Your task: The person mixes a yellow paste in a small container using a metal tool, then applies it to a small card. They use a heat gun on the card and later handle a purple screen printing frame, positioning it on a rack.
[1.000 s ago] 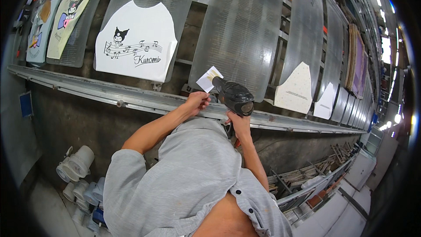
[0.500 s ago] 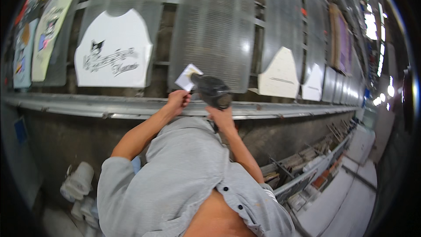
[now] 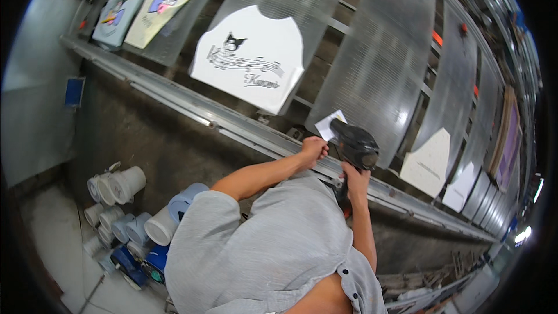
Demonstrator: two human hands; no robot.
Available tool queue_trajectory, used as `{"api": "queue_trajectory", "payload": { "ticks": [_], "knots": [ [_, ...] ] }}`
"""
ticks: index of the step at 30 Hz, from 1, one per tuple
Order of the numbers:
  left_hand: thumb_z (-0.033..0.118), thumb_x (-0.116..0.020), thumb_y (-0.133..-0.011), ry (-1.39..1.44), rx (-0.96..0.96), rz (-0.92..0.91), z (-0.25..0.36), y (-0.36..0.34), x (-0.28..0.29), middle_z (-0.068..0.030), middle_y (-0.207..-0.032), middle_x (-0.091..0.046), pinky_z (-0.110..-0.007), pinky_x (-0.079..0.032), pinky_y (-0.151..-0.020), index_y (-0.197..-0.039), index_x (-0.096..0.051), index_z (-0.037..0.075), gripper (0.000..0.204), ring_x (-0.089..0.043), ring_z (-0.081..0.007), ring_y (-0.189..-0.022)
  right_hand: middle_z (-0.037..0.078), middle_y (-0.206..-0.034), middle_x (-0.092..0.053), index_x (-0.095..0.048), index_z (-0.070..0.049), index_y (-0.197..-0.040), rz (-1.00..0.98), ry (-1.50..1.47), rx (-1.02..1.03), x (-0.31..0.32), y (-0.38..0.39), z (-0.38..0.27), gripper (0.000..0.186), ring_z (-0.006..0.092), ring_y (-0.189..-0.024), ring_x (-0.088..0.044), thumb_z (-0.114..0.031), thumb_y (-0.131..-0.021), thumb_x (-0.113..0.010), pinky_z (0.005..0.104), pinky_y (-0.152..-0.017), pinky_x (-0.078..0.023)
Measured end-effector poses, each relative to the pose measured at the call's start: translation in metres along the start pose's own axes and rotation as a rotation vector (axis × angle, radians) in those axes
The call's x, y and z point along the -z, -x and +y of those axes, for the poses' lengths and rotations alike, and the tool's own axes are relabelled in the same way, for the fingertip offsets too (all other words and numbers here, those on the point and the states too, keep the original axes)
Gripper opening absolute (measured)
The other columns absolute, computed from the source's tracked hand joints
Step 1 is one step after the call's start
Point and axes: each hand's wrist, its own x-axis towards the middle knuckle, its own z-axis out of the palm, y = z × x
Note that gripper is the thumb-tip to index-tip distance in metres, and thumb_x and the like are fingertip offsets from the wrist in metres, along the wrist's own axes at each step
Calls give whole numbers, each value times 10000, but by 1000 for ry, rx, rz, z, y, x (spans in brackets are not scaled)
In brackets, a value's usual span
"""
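Note:
My left hand pinches the lower edge of a small white piece, flat like paper or cloth, with a yellowish mark at its top. My right hand is wrapped round the handle of a black heat gun. Its nozzle points left and lies close over the white piece; whether they touch, I cannot tell. Both hands are just above the metal rail at the table's near edge. Left of them, a white shirt panel printed with a black cartoon figure and music notes lies on a metal plate.
A long row of grey metal plates runs along the rail, with gaps between them. Pale yellow and light blue printed panels lie far left; smaller white panels lie right. Several buckets stand on the floor at lower left.
The view has turned, so the table now slants and the buckets at lower left show more fully. Both hands keep hold of the white piece and heat gun, close together as before.

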Motion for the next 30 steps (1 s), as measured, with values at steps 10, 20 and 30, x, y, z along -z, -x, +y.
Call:
{"api": "queue_trajectory", "payload": {
  "ticks": [10, 20, 30],
  "knots": [
    [105, -575, -839, 4, -211, 144, -11, 6, -14, -34, -647, -589, -254, -359, -384, -781, -554, 57, 79, -531, -103, -455, 50, -736, -560, -584, 5, -866, -178, -43, 82, 26, -11, -3, 138, 120, -579, -533, -58, -746, -611, 268, -472, -488],
    [88, -592, -788, -93, -557, 195, -23, 51, -16, -35, -600, -569, -258, -382, -405, -707, -566, 33, 101, -527, -105, -475, 72, -742, -574, -549, 42, -925, -36, -72, 245, 79, -19, 24, 184, 138, -489, -543, -108, -832, -599, 267, -468, -417],
    [74, -592, -805, 174, -822, 181, -22, 166, 80, -70, -805, -629, -269, -500, -615, -873, -621, 6, 101, -612, -143, -721, 242, -923, -624, -564, 47, -1042, 347, 847, 521, 34, -59, 38, 384, 446, -901, -575, -189, -756, -667, 478, -799, -437]
  ]
}}
